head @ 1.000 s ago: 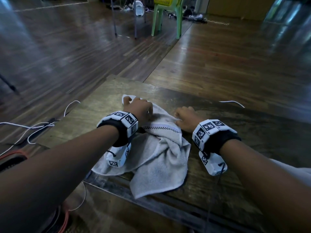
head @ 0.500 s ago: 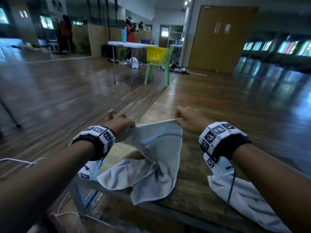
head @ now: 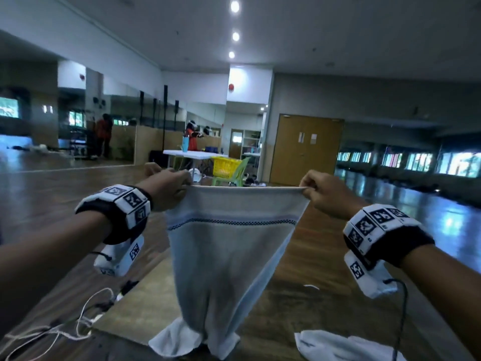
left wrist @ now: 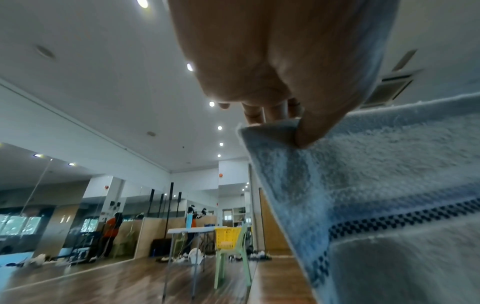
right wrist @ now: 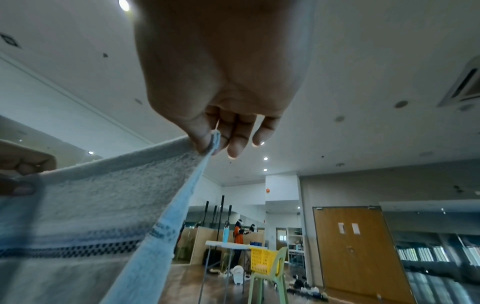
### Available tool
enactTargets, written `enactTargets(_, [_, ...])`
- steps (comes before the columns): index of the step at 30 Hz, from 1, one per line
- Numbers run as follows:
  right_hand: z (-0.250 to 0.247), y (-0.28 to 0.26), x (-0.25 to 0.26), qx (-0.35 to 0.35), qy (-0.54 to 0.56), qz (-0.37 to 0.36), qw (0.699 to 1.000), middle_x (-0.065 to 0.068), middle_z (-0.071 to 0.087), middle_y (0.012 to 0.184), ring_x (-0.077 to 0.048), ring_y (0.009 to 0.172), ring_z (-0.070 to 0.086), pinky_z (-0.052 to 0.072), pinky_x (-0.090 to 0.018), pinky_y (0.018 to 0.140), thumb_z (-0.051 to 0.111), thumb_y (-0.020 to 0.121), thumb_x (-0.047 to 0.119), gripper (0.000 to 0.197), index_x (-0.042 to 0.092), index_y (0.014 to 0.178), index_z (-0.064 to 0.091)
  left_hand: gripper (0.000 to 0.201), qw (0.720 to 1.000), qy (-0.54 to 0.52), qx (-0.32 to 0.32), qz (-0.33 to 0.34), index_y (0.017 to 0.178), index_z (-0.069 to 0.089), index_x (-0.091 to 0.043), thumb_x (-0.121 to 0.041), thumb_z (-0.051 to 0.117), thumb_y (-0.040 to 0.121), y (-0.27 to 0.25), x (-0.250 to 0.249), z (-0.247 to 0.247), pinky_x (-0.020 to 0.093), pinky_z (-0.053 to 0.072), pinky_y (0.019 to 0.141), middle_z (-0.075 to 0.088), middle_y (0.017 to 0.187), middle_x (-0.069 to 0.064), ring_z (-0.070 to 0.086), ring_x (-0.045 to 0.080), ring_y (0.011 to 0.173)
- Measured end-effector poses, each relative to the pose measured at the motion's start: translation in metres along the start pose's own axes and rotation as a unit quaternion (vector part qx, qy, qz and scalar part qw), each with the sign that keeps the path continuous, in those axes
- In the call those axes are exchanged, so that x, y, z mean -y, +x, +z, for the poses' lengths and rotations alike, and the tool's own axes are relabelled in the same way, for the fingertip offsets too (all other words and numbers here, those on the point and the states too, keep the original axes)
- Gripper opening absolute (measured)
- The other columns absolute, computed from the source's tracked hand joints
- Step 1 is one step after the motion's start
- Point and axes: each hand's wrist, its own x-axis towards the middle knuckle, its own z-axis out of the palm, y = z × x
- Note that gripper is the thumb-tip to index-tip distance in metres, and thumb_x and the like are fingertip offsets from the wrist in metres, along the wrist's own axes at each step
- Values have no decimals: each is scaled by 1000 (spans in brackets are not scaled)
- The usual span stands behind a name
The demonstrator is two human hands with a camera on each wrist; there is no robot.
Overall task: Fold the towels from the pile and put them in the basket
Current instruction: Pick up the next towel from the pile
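The desk (head: 145, 303) lies below the fingers, and the towel (head: 229, 256) hangs between them, its top corners pinched taut by the left hand (head: 166, 187) and right hand (head: 325, 195), likely to straighten it before folding.

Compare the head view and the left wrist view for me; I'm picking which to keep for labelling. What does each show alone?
Only the head view shows both hands, left hand and right hand, holding the towel by its top corners, its lower end on the table, and a second towel there. Only the left wrist view shows the thumb pressed onto the towel's corner. Both show the checkered stripe and the yellow basket.
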Motion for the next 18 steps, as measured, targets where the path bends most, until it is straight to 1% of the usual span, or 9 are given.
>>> enactTargets(1, [-14, -3, 2, -8, 6, 3, 1000, 2, 58, 84, -23, 84, 59, 49, -48, 82, 53, 90, 15, 7, 21, 87, 53, 20, 999, -47, -12, -5, 110, 53, -6, -12, 43, 95, -3, 1, -17, 12, 32, 62, 51, 84, 0, 42, 11, 70])
enactTargets(2, [-29, -6, 4, -17, 10, 4, 1000, 0, 60, 85, -25, 83, 60, 50, -45, 78, 54, 90, 15, 7, 21, 87, 53, 23, 996, -77, -34, -4, 112, 56, -3, -13, 47, 94, -6, 3, -32, 8, 35, 63, 54, 85, 1, 46, 11, 72])
enactTargets(4, [-57, -13, 9, -32, 17, -4, 999, -4, 61, 86, -25, 81, 60, 51, -36, 70, 55, 91, 13, 5, 18, 89, 54, 19, 996, -43, -80, 10, 104, 60, -12, -24, 53, 92, -11, 6, -57, 22, 39, 72, 59, 91, 4, 53, 17, 80])
enactTargets(6, [-83, -18, 12, -46, 24, -13, 999, -6, 62, 88, -22, 80, 59, 47, -26, 64, 55, 91, 13, 4, 16, 90, 55, 17, 993, -40, -113, -1, 86, 59, -19, -35, 56, 89, -17, 8, -81, 29, 33, 66, 57, 80, -1, 52, 17, 72])
enactTargets(8, [-109, -21, 15, -69, 33, -13, 997, -4, 61, 88, -19, 80, 58, 43, -21, 60, 56, 91, 14, 3, 16, 90, 56, 25, 989, -66, -135, 12, 71, 51, -21, -39, 57, 86, -21, 9, -104, 28, 34, 59, 57, 72, 0, 53, 19, 65])
enactTargets(11, [-142, -20, 17, -100, 39, -7, 994, -2, 61, 85, -21, 80, 59, 41, -22, 58, 57, 91, 15, 2, 17, 89, 57, 27, 983, -96, -154, 6, 77, 59, -12, -35, 54, 88, -18, 8, -137, 28, 43, 61, 62, 76, 7, 58, 25, 71])
enactTargets(14, [-167, -10, 17, -144, 37, -17, 989, -12, 64, 87, -30, 80, 60, 42, -29, 61, 60, 89, 12, 1, 12, 89, 60, 31, 978, -127, -163, 12, 85, 62, 0, -30, 53, 90, -5, 7, -162, 37, 50, 67, 62, 80, 16, 59, 31, 74])
enactTargets(16, [-176, 1, 13, -165, 35, -19, 986, -17, 63, 85, -32, 73, 56, 40, -30, 60, 61, 88, 12, 1, 13, 87, 60, 26, 978, -128, -161, 17, 82, 60, -6, -30, 53, 90, 8, 7, -170, 26, 47, 59, 60, 75, 10, 57, 21, 67])
enactTargets(18, [-174, 11, 8, -172, 34, -11, 984, -12, 60, 79, -24, 65, 50, 37, -27, 55, 60, 88, 13, 4, 15, 86, 59, 21, 979, -122, -165, 14, 84, 61, -11, -29, 52, 91, 25, 7, -169, 16, 39, 54, 56, 72, 2, 52, 15, 63])
